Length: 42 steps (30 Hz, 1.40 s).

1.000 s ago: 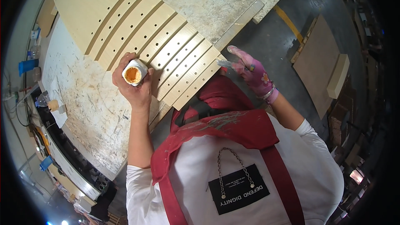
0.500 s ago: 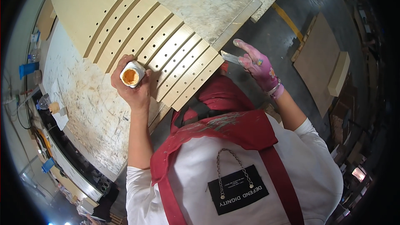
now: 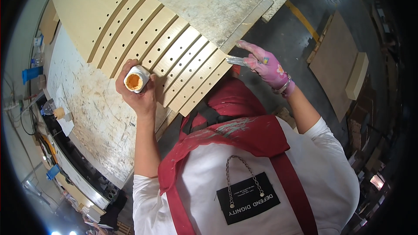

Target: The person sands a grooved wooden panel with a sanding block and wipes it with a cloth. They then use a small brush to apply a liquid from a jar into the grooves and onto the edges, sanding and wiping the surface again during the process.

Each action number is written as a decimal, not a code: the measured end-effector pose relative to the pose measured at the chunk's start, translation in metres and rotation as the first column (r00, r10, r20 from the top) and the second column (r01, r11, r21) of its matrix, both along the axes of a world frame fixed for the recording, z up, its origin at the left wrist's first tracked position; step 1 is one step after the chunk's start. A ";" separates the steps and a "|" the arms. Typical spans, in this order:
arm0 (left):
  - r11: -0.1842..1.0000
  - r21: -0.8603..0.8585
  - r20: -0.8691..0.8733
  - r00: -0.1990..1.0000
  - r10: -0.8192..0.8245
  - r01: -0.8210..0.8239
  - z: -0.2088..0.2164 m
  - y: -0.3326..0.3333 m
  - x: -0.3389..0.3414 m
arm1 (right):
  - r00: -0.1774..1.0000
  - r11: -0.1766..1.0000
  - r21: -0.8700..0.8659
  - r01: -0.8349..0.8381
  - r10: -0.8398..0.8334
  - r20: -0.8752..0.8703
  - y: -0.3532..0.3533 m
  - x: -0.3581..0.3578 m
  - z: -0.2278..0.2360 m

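Observation:
My bare left hand (image 3: 140,100) is wrapped around a small white plastic jar (image 3: 145,71). Its open mouth shows orange-tan paste (image 3: 134,82) caked inside. The jar sits over the near edge of a stack of pale wooden strips (image 3: 152,42), stepped side by side and drilled with rows of dark holes. To the right, my right hand (image 3: 271,72), in a pink flowered glove, grips a putty knife (image 3: 236,61). Its blade is at the right end of the outermost strip; whether it touches cannot be made out. One gloved finger stretches out above the knife.
The strips lie on a stained white worktable (image 3: 100,122). A brown board (image 3: 333,61) and a pale wooden block (image 3: 357,76) are on the right, beyond a yellow floor line (image 3: 302,18). A blue cup (image 3: 31,75) and bottles stand at the far left.
My right hand has come slightly left and down, bringing the knife blade closer to the strip's corner, at a flatter angle. My left hand keeps the jar in nearly the same place.

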<state>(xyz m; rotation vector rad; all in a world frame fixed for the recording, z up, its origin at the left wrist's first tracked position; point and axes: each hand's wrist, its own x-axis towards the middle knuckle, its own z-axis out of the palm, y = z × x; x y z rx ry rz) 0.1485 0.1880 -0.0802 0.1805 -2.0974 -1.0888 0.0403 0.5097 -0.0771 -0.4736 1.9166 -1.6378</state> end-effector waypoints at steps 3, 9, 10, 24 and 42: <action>1.000 -0.019 0.018 1.000 -0.007 0.007 0.001 -0.001 0.001 | 0.998 0.997 -0.075 0.011 -0.007 0.055 0.003 -0.002 -0.013; 0.993 -0.110 0.093 0.995 -0.024 0.034 0.002 -0.003 0.003 | 0.999 0.996 0.070 0.051 -0.052 0.004 0.007 -0.005 -0.007; 0.993 -0.110 0.095 0.995 -0.025 0.036 0.002 -0.002 0.004 | 1.000 1.000 0.008 0.020 -0.020 0.013 0.002 -0.004 -0.006; 0.996 -0.085 0.069 0.997 -0.027 0.033 0.003 -0.005 0.004 | 0.990 0.995 0.030 0.091 -0.094 0.110 -0.013 -0.010 0.007; 0.996 -0.088 0.020 1.000 0.006 -0.004 0.003 -0.001 -0.001 | 0.997 0.999 0.028 -0.036 0.038 -0.060 -0.024 -0.019 -0.004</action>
